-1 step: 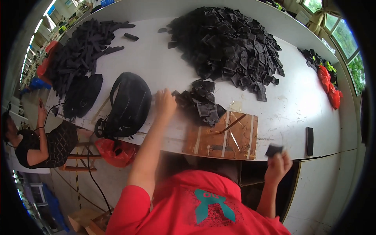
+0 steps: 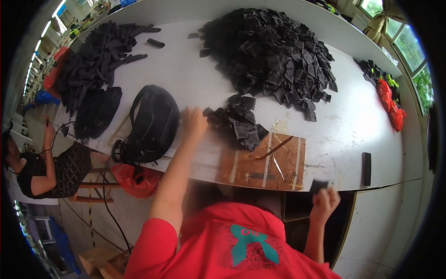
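Note:
My right hand (image 2: 325, 205) is closed on a small black fabric piece (image 2: 318, 186), pinched at the fingertips just off the table's front edge. My left hand (image 2: 195, 122), slightly blurred, is over the tabletop at the left end of a small heap of black fabric pieces (image 2: 244, 123). Its fingers look loosely apart, and I see nothing in them. A brown taped board (image 2: 283, 162) lies between my hands at the table edge. Behind the small heap rises a big pile of similar black pieces (image 2: 278, 60).
Left of my left hand stands a black bag (image 2: 155, 123), with another black bag (image 2: 98, 111) and a pile of dark strips (image 2: 95, 56) beyond. A black bar-shaped object (image 2: 367, 169) and red plastic bundles (image 2: 389, 100) are at right. A seated person (image 2: 44, 162) is at far left.
My right hand has shifted a little left and down with the black fabric piece. My left hand has barely moved.

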A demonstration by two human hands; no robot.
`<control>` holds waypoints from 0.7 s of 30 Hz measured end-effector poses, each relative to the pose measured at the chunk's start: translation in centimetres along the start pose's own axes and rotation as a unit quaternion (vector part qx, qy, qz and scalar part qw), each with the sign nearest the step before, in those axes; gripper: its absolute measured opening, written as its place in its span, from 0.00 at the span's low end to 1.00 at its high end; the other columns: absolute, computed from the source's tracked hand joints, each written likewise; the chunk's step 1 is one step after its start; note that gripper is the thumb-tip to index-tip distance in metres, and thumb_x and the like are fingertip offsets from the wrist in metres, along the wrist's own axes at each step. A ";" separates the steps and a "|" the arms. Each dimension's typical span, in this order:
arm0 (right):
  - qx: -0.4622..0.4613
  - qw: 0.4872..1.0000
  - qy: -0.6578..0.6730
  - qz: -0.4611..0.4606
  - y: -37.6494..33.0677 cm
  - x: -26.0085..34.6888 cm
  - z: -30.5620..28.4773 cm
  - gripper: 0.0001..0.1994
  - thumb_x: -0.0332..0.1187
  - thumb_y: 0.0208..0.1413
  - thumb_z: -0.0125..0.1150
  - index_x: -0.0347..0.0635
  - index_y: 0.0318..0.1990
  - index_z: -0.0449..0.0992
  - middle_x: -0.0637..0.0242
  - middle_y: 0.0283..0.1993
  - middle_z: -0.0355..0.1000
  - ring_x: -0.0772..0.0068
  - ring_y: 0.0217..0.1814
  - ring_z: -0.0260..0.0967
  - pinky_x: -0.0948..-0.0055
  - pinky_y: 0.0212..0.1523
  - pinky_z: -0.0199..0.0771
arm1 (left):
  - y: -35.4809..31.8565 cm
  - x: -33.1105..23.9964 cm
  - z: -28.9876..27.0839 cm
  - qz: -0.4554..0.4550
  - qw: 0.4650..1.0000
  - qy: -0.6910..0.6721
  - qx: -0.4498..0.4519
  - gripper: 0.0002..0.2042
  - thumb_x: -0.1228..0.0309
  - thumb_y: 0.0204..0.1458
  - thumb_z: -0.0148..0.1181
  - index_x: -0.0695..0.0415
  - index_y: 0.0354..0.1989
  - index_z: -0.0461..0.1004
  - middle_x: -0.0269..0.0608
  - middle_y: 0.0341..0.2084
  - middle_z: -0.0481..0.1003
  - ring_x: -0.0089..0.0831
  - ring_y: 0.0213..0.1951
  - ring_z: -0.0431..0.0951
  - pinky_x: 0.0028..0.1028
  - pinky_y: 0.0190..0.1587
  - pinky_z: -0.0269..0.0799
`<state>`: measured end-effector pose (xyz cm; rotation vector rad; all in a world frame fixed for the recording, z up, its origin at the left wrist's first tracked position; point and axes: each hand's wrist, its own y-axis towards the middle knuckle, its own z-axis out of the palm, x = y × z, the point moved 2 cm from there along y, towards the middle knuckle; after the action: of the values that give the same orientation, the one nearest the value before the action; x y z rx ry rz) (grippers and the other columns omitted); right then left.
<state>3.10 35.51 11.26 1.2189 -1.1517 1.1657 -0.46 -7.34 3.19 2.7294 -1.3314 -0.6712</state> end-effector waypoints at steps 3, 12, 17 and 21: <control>-0.036 0.984 -0.156 0.073 -4.2 -7.3 -5.3 0.10 0.25 0.49 0.54 0.43 0.19 0.61 0.78 0.14 0.52 0.87 0.15 0.49 0.80 0.16 0.49 | 1.2 2.9 0.9 0.015 1.000 -0.018 -0.014 0.05 0.74 0.45 0.58 0.62 0.27 0.71 0.54 0.34 0.72 0.49 0.41 0.71 0.40 0.42 0.67; 0.006 0.801 -0.594 0.077 -4.2 -15.6 -7.0 0.08 0.30 0.47 0.59 0.33 0.28 0.72 0.47 0.28 0.71 0.43 0.34 0.70 0.57 0.32 0.68 | -4.4 -0.9 -7.3 0.028 0.936 -0.351 -0.033 0.05 0.76 0.48 0.56 0.64 0.32 0.73 0.45 0.23 0.76 0.34 0.27 0.77 0.29 0.31 0.70; 0.228 0.950 -0.194 0.085 -2.3 -5.4 4.1 0.08 0.30 0.51 0.56 0.33 0.34 0.75 0.66 0.24 0.69 0.79 0.28 0.65 0.76 0.30 0.66 | -11.3 -5.9 -7.6 -0.007 0.801 -0.548 0.243 0.03 0.79 0.51 0.57 0.61 0.33 0.74 0.31 0.25 0.74 0.16 0.26 0.72 0.16 0.31 0.67; 0.302 0.946 -0.032 0.116 -1.1 -0.8 10.8 0.11 0.29 0.46 0.62 0.33 0.37 0.74 0.64 0.28 0.71 0.77 0.28 0.68 0.78 0.28 0.66 | -14.2 -8.7 -7.0 -0.070 0.766 -0.560 0.309 0.04 0.79 0.50 0.56 0.62 0.34 0.73 0.32 0.25 0.73 0.18 0.28 0.71 0.18 0.32 0.67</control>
<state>4.09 24.71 10.57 1.6152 -1.0359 1.7519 8.19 7.17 9.68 2.8842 -1.6814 -2.5842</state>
